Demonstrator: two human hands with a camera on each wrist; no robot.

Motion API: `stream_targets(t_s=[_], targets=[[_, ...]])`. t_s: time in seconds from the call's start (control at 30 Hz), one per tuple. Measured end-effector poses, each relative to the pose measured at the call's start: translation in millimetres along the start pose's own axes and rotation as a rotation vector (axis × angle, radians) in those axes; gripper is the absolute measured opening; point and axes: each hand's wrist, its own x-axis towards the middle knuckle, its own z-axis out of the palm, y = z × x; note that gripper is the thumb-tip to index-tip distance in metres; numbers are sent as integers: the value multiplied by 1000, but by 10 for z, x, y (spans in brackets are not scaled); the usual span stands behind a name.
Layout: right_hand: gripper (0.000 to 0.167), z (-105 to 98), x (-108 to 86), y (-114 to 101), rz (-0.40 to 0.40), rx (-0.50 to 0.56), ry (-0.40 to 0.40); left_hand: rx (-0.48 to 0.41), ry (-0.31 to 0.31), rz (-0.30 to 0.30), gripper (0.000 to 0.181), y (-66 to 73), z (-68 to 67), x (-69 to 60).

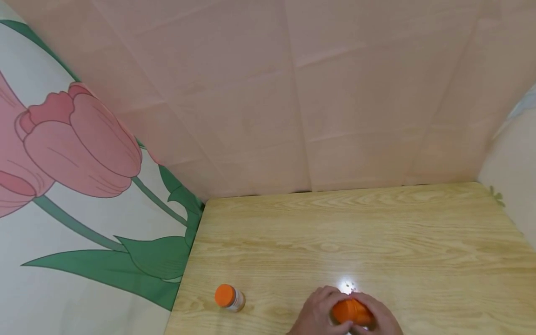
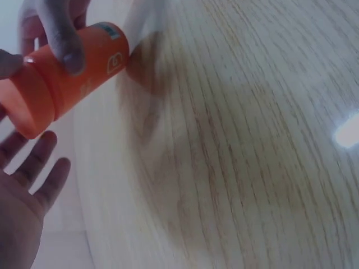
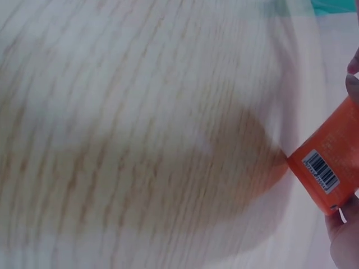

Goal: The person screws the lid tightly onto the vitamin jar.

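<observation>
Both hands hold an orange bottle (image 1: pixel 350 311) low over the table, and it is tilted. My left hand (image 1: pixel 319 312) has its thumb and fingers around the wider cap (image 2: pixel 28 103) end. Around the bottle's body curls my right hand (image 1: pixel 382 317), its fingers lying across the side in the left wrist view. A barcode label (image 3: pixel 321 171) shows near the bottle's base in the right wrist view, where most of the right hand is cut off by the frame. The base casts an orange-tinted shadow on the wood.
To the left on the wood-grain table (image 1: pixel 335 232) stands a small clear jar (image 1: pixel 237 301) with an orange lid (image 1: pixel 224 295) and a pale label. Behind the table hangs a pink cloth (image 1: pixel 293 93). A tulip-printed sheet (image 1: pixel 83 139) borders the left side.
</observation>
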Motion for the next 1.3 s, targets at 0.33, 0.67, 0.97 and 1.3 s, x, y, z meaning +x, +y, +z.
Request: stream_targets(t_s=[0.33, 0.67, 0.97, 1.3], targets=[[72, 4, -16, -9, 43, 18, 9, -22, -12, -10, 53, 23, -15, 6], [63, -30, 3, -143, 282, -105, -109, -76, -77, -265, 57, 70, -27, -6], [69, 26, -6, -22, 74, -14, 19, -85, -84, -23, 56, 2, -73, 0], [65, -8, 16, -124, 216, -67, -52, -124, -112, -173, 53, 38, -56, -5]])
